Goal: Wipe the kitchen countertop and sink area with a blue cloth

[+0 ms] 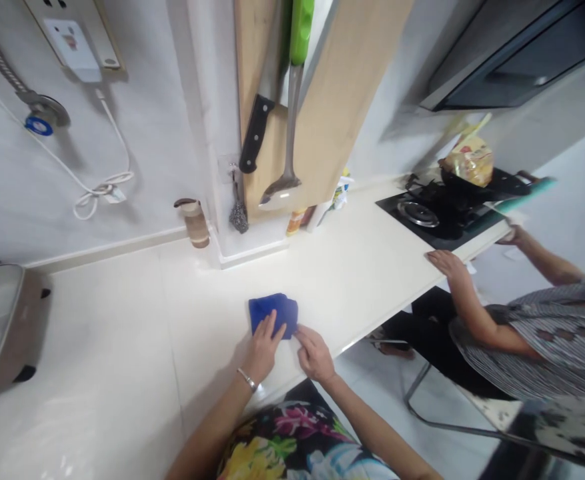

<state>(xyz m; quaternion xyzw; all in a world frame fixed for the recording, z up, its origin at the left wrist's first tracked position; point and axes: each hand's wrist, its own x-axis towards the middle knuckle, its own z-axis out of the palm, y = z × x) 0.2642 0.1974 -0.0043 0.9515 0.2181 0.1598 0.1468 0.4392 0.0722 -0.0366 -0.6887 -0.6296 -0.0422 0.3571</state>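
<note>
While the blue cloth (273, 313) lies folded on the white tabletop (137, 347) near its front edge, left hand (263, 347) presses flat on it, grip released, fingers spread. Right hand (314, 352) pinches the cloth's right corner. Another person's hand (447, 263) rests on the tabletop edge by the stove (435, 213).

The person wears a black top (302, 443) printed with large pink, yellow and green flowers. Both forearms are bare. A thin silver bracelet (247, 379) circles the left wrist.
</note>
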